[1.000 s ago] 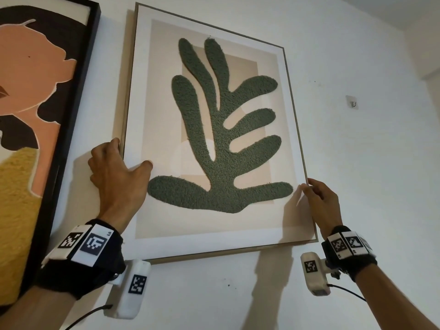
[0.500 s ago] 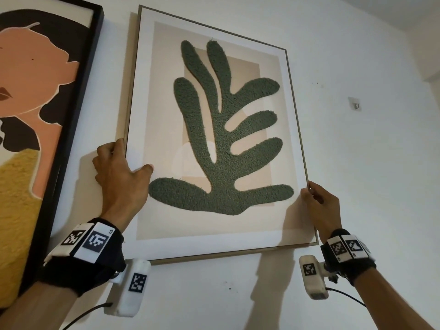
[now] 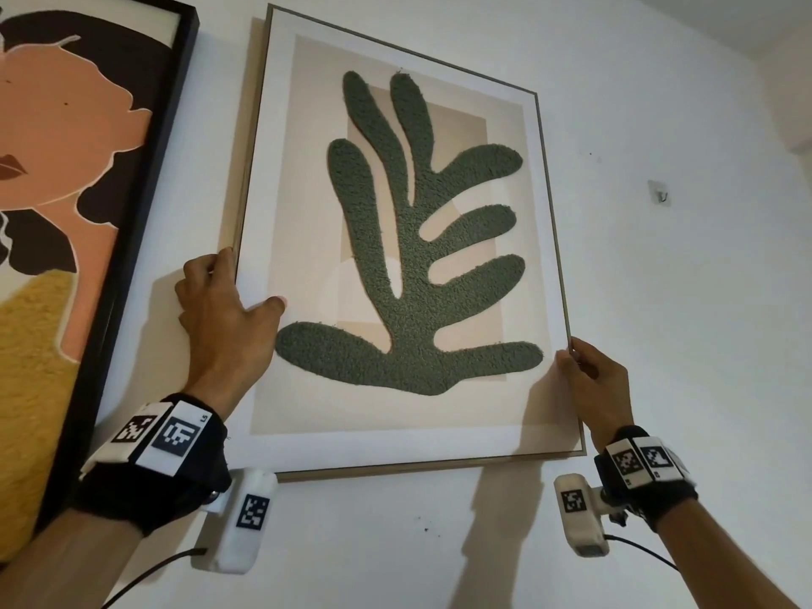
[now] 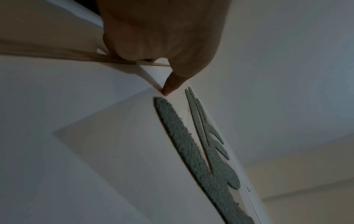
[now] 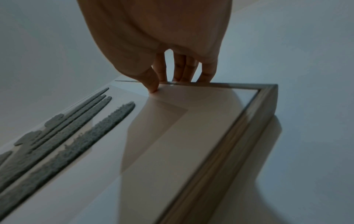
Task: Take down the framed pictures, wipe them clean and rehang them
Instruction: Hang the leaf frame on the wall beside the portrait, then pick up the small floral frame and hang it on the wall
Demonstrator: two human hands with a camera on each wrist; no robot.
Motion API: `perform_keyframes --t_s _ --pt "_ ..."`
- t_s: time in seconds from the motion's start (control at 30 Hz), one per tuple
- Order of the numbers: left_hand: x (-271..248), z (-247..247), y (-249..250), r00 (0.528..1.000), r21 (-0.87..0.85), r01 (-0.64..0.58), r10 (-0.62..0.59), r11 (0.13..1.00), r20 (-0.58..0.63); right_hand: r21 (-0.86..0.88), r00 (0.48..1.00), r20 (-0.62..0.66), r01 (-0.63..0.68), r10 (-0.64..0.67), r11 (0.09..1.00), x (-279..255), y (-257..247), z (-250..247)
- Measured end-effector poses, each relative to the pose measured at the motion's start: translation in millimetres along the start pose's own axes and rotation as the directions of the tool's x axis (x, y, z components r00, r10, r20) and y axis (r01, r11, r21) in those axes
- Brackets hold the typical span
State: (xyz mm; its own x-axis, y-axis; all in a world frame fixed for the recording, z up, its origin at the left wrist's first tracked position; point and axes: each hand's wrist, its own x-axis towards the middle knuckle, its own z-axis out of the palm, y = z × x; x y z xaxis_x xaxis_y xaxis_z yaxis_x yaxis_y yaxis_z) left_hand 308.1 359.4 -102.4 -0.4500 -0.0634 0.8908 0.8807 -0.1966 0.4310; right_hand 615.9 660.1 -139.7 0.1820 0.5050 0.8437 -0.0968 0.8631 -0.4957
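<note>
Held up against the white wall (image 3: 659, 345): a tall picture in a thin light-wood frame with a fuzzy green leaf shape (image 3: 408, 239), just beside a black-framed picture of a face (image 3: 132, 213) on its left. Gripped by both side edges, low down. Left hand (image 3: 224, 318) wrapped round the left edge, fingers (image 3: 206, 268) curled behind the frame, thumb pressed flat on the front. Right hand (image 3: 593, 384) pinching the right edge near the bottom right corner, thumb on the front, fingers (image 5: 184, 69) tucked behind.

Long side running up and down, leaf tips pointing up. Top leaning a little to the left, so not hanging straight. Top edge seemed off the wall a bit.

Could not tell whether coming off or going back on. Either way, best done slowly: kept level with both hands, lifted straight up a little, then eased toward or off its hanger. A small empty hook (image 3: 660, 196) sat well apart on the right.

Thumbs probably left marks on the front.
</note>
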Motion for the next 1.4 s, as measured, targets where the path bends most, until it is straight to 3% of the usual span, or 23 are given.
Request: perform_keyframes --t_s 0.27,0.6,0.83,1.13,1.3,1.4 --pt "-7 -2 8 0.999 -0.003 0.044 -0.045 0.999 -0.024 -0.07 1.0 0.004 -0.029 0.029 0.997 -1 -2 -3" --pt "-36 -15 11 0.996 -0.009 -0.048 0.047 0.999 -0.076 -0.073 0.997 -0.014 -0.076 0.076 0.994 -25 -3 -19" --pt "-93 -12 11 0.996 -0.167 -0.087 0.084 0.982 -0.022 -0.091 0.997 -0.065 -0.04 0.034 0.995 -63 -1 -40" --pt "-206 -10 21 0.976 -0.378 -0.058 0.132 0.924 0.173 -0.128 0.995 -0.053 -0.087 0.081 0.988 -158 -10 -85" --pt "-269 -17 12 0.927 -0.498 0.096 0.105 0.862 0.361 -0.241 0.983 -0.074 -0.184 0.171 0.953 -240 -22 -120" --pt "-305 -24 5 0.854 -0.54 0.255 0.075 0.802 0.515 -0.29 0.963 -0.13 -0.264 0.235 0.92 -292 -38 -137"
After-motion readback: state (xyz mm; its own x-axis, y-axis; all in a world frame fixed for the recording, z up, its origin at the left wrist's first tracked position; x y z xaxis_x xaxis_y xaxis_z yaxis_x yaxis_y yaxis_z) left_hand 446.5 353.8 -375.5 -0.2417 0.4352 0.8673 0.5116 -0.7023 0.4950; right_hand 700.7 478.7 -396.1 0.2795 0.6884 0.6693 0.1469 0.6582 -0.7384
